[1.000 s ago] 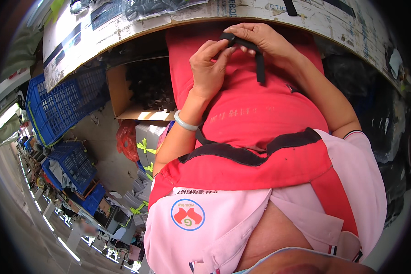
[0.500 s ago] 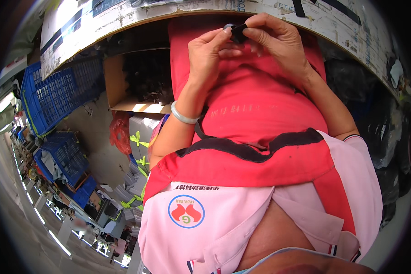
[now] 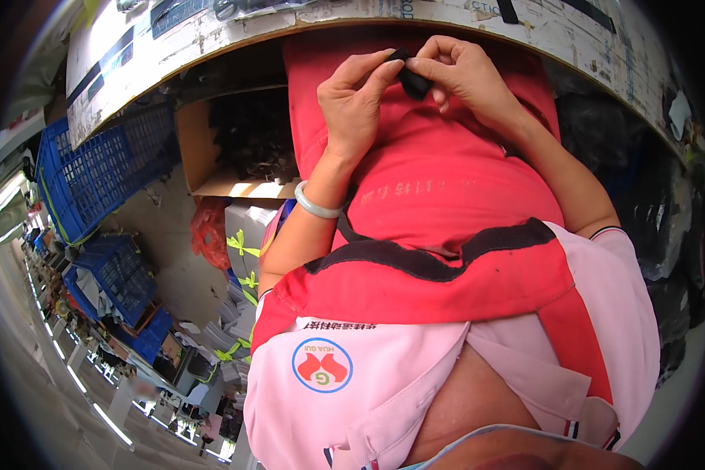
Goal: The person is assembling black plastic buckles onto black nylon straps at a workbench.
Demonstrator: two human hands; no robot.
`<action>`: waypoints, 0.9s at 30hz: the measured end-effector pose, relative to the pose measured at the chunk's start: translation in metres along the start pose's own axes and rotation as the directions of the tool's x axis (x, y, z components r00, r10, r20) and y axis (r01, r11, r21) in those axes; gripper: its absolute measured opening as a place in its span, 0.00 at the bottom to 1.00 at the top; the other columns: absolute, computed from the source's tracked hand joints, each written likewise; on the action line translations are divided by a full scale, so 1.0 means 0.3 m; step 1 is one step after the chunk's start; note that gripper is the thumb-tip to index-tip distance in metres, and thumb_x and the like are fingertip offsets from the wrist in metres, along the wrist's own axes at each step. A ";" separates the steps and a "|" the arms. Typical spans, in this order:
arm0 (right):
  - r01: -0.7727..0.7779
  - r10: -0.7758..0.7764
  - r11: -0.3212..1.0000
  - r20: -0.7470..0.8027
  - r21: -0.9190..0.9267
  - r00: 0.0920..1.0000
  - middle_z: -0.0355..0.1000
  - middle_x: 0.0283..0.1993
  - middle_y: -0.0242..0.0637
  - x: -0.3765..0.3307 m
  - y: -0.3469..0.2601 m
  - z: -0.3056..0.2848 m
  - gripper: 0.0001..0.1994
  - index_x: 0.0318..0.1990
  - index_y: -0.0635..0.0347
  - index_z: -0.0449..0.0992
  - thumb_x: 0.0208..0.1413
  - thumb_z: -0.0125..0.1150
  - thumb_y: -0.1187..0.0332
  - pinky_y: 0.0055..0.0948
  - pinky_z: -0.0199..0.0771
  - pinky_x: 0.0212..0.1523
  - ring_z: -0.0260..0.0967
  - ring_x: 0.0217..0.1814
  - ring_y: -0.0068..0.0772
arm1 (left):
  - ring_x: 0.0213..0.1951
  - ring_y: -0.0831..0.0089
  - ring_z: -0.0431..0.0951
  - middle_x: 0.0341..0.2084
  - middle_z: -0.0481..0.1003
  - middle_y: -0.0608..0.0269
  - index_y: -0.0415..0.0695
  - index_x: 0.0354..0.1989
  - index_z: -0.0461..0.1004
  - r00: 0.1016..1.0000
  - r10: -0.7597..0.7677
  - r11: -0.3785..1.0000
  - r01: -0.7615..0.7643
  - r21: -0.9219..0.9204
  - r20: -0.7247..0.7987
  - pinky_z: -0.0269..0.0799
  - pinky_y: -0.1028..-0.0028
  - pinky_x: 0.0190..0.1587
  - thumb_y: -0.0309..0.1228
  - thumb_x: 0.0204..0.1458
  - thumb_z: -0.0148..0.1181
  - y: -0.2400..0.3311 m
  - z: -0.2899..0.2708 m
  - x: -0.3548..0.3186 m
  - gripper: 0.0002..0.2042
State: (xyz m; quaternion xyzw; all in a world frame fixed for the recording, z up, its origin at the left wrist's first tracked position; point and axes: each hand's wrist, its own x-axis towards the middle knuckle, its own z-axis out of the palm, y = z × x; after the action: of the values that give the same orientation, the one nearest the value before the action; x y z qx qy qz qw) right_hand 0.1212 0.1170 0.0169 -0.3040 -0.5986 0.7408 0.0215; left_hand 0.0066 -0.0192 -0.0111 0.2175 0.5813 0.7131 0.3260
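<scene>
A small, soft-looking black piece is pinched between my two hands, above the red apron on my lap and close to the table edge. My left hand, with a pale bangle on its wrist, grips the piece's upper left end between thumb and fingers. On the other side, the thumb and index finger of my right hand close on its upper right part, while the lower part hangs between the hands. The exact kind of the piece cannot be made out, and the fingers cover some of it.
A worktop covered with taped white cardboard crosses just beyond my hands. Under it at left, an open cardboard box contains dark pieces. Blue plastic crates and a red bag are farther left. Dark plastic bags lie at right.
Both hands have come slightly nearer to me. The black piece has turned: its lower part now hangs down between the hands, and the round grey part seen before no longer shows.
</scene>
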 end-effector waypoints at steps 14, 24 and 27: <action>-0.065 0.070 0.997 0.222 -0.032 0.973 0.72 0.27 0.28 0.021 -0.030 -0.064 0.15 0.39 0.62 0.78 0.59 0.61 0.57 0.16 0.72 0.28 0.71 0.30 0.16 | 0.33 0.77 0.73 0.33 0.74 0.63 0.41 0.38 0.81 0.936 0.273 0.928 -0.317 0.197 0.221 0.70 0.81 0.35 0.15 0.45 0.64 0.011 -0.033 -0.034 0.11; 0.219 -0.210 0.974 0.121 -0.059 0.970 0.73 0.33 0.28 0.040 -0.005 -0.024 0.08 0.37 0.62 0.75 0.55 0.65 0.69 0.17 0.70 0.42 0.70 0.39 0.17 | 0.35 0.77 0.73 0.32 0.71 0.64 0.40 0.37 0.81 0.940 0.291 0.925 -0.323 0.198 0.177 0.69 0.80 0.35 0.16 0.45 0.65 0.027 -0.039 -0.036 0.10; 0.269 -0.267 0.963 0.055 -0.025 0.962 0.72 0.34 0.28 0.057 0.015 0.001 0.09 0.39 0.62 0.73 0.54 0.65 0.70 0.17 0.70 0.41 0.69 0.39 0.16 | 0.34 0.77 0.72 0.32 0.71 0.64 0.39 0.37 0.80 0.950 0.217 0.933 -0.269 0.238 0.224 0.69 0.80 0.34 0.16 0.46 0.64 0.091 -0.074 -0.062 0.10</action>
State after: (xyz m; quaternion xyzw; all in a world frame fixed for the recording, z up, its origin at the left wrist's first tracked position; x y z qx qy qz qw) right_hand 0.1085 0.1222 0.0055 -0.2013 -0.6466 0.7287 0.1013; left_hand -0.0014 -0.0509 0.0115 0.3983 0.6054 0.6390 0.2580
